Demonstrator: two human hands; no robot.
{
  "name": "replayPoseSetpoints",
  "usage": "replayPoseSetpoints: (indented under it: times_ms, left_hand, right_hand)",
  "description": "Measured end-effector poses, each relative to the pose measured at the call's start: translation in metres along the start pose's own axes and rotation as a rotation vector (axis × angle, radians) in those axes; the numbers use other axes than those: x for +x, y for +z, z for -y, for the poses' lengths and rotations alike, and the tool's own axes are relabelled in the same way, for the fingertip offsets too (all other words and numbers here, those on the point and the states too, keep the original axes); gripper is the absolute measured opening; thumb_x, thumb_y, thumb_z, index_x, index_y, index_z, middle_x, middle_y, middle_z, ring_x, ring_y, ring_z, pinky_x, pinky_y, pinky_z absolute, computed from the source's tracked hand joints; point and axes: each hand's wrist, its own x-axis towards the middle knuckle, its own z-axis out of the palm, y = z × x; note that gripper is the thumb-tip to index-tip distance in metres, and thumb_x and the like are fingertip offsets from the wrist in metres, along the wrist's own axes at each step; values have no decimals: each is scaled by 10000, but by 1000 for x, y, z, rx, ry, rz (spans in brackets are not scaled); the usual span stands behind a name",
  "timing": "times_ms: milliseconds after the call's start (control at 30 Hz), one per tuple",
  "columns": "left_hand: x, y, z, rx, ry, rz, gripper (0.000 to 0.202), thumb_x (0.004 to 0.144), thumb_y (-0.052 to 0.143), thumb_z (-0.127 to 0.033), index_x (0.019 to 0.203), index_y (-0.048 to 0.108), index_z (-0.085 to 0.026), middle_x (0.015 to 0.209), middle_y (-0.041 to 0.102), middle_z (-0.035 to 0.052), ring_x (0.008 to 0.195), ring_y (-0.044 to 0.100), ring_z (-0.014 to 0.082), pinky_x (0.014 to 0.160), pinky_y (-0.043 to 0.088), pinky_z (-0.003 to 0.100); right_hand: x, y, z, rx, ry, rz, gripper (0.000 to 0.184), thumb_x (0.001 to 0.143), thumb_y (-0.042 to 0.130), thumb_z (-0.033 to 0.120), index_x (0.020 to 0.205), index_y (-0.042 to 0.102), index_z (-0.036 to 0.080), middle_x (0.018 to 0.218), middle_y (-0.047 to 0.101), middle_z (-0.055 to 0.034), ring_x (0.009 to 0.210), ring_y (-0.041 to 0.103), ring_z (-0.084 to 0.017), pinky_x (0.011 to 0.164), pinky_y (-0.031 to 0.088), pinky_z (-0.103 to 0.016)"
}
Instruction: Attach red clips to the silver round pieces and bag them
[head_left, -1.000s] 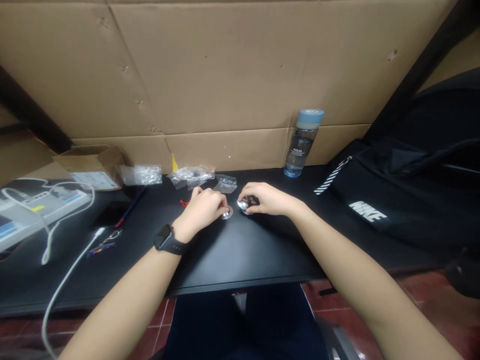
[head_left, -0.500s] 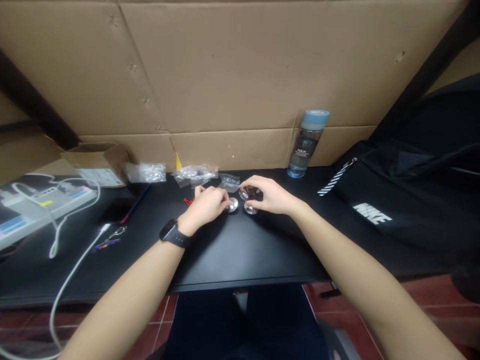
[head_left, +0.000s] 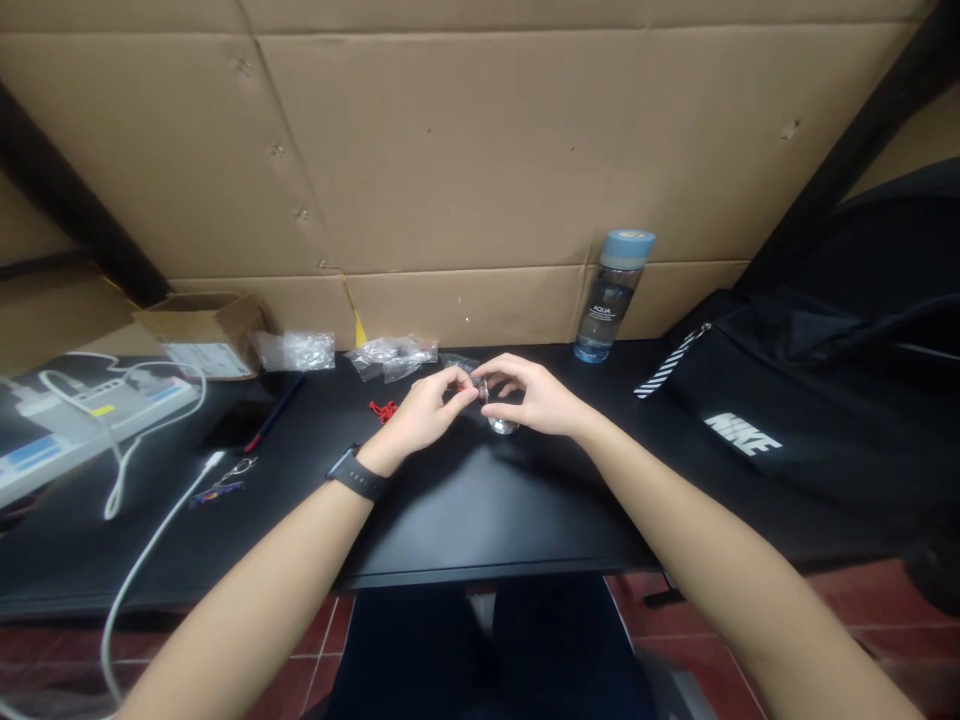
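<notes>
Your left hand (head_left: 427,412) and right hand (head_left: 536,398) meet above the middle of the black bench (head_left: 465,510), closer to its far edge than its near edge. The left grip is pressed together, thumb against forefinger, pinching a small metal part (head_left: 481,390). The right grip closes on the same part from the other side. The part is too small to identify further. A shiny metal disc (head_left: 502,426) lies on the bench directly under the right hand.

A smartwatch (head_left: 356,473) sits on your left wrist. A small red item (head_left: 384,409) lies just left of the left hand.

Along the far edge, from left to right:
- an open cardboard box (head_left: 202,325);
- two clear plastic bags (head_left: 296,350) of small hardware;
- a blue-capped water bottle (head_left: 613,297), upright.

Sheets of cardboard (head_left: 465,150) line the wall behind the far edge. A black sports bag (head_left: 787,410) covers the right end of the bench. At the left end lie a power strip (head_left: 90,420), a white cable (head_left: 142,560) that runs off the near edge, a pen (head_left: 274,425) and a keyring (head_left: 221,485). The floor (head_left: 862,620) below is laid with red tiles.
</notes>
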Motion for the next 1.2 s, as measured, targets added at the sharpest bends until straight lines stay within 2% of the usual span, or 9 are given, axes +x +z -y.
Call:
replayPoseSetpoints:
  times_ms: [133, 300, 433, 667, 1200]
  left_hand:
    - [2, 3, 2, 11, -22, -40, 233, 982, 586, -401, 886, 659, -201, 930, 743, 31, 862, 678, 196, 840, 511, 308]
    - [2, 4, 5, -64, -71, -76, 231, 962, 624, -417, 908, 696, -205, 978, 773, 51, 960, 723, 228, 923, 540, 346]
    - [2, 5, 4, -96, -121, -90, 253, 936, 654, -442, 893, 705, -198, 977, 784, 65, 973, 740, 246, 954, 552, 372]
    - [1, 9, 4, -151, -163, -95, 239, 910, 683, -433, 873, 710, -199, 946, 790, 60, 923, 753, 248, 908, 560, 375]
    - [-1, 11, -2, -106, -163, -157, 195, 923, 683, -410, 882, 720, -223, 970, 799, 45, 989, 757, 257, 953, 552, 375]
  right_hand:
    - [0, 1, 0, 31, 27, -44, 462, 800, 837, 264, 1228, 669, 225, 1240, 668, -88, 1100, 716, -239, 927, 605, -403]
    - [0, 2, -2, 58, 37, -82, 477, 782, 837, 227, 1221, 652, 216, 1249, 674, -92, 1080, 736, -238, 912, 620, -396]
    - [1, 2, 0, 3, -2, -96, 467, 782, 837, 224, 1212, 655, 224, 1239, 673, -85, 1057, 738, -230, 886, 626, -379]
    - [1, 4, -2, -107, -47, -107, 465, 761, 877, 234, 1180, 675, 221, 1174, 696, -76, 1012, 731, -223, 860, 617, -364]
    - [2, 5, -2, -110, -104, -160, 436, 775, 887, 297, 1164, 709, 209, 1140, 699, -77, 978, 721, -218, 873, 633, -376]
